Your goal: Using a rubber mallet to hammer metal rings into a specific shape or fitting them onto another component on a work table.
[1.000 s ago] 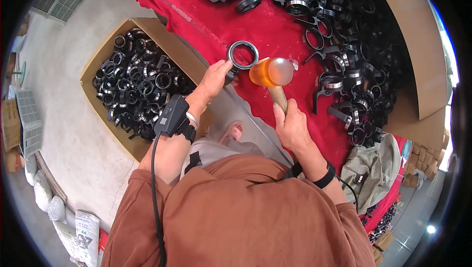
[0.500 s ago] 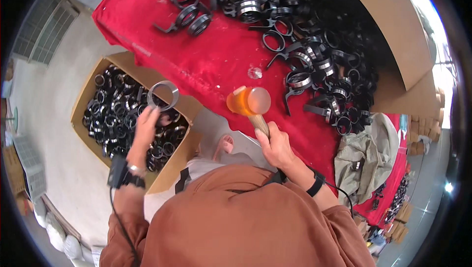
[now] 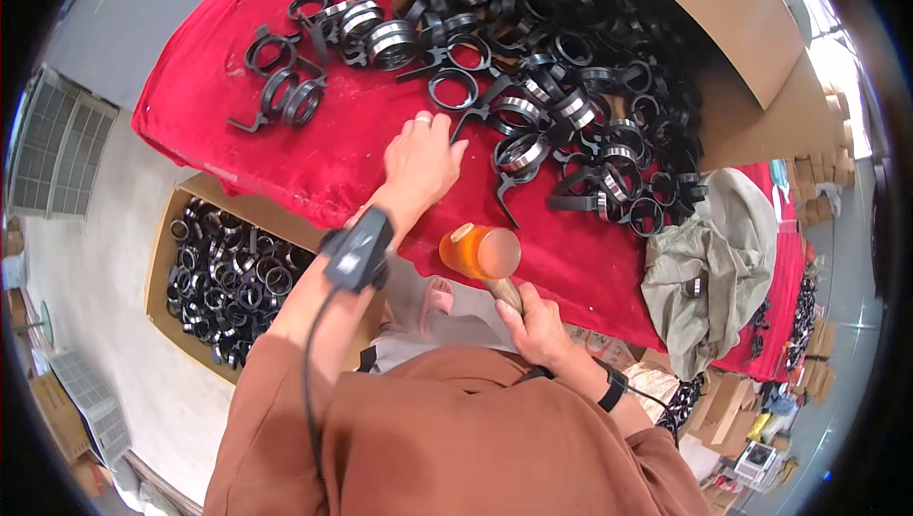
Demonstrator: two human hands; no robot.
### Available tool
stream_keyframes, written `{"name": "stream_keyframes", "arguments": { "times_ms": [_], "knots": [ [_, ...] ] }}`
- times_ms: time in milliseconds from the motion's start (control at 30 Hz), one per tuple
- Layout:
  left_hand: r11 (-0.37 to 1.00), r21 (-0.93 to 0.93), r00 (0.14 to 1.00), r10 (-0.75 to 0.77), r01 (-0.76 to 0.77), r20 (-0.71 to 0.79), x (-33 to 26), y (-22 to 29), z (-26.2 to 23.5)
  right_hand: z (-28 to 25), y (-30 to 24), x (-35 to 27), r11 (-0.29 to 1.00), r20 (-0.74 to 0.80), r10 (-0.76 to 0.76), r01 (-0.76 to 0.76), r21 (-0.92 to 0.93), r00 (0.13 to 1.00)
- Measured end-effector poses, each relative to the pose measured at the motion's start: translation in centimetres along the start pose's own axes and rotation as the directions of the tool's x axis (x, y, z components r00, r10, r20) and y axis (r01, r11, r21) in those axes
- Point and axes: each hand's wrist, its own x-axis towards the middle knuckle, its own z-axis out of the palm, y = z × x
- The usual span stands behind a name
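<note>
Reach and hold

Left hand (image 3: 419, 160) just beside black ring (image 3: 432, 90) on red-covered table (image 3: 333, 150); can't tell whether fingers grip. Right hand (image 3: 542, 328): fingers wrapped round mallet (image 3: 475, 252) handle, held aside, presumably giving the left room.

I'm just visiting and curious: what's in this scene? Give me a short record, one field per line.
Left hand: over the red cloth, near black and silver rings; contact unclear
Right hand: holding an orange-headed mallet by its wooden handle
Upper right: cardboard box, rings inside and in front
Left side: open carton of similar rings
Right side: crumpled grey-green cloth
</note>
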Motion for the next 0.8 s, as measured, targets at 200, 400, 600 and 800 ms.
{"name": "stream_keyframes", "arguments": {
  "times_ms": [200,400,600,800],
  "knots": [
    [0.988,0.066,0.947,-0.151,0.137,0.284,5.5,1.7,3.0,-0.5,1.6,-2.5,0.996,-0.047,0.082,-0.079,0.045,0.996],
    [0.963,-0.226,0.977,-0.178,0.148,-0.121,5.1,1.6,2.1,-0.4,3.3,-2.4,0.984,-0.096,0.133,-0.121,0.129,0.986],
    [0.984,-0.164,0.910,-0.136,0.077,-0.391,-5.5,-5.8,-4.4,-0.7,2.8,-0.4,0.995,-0.121,0.042,-0.031,0.097,0.992],
    [0.894,-0.379,0.938,-0.313,0.238,-0.149,-16.5,-10.6,-3.4,0.7,-0.9,2.8,0.992,-0.011,0.004,-0.002,0.129,1.000]
  ]
}}
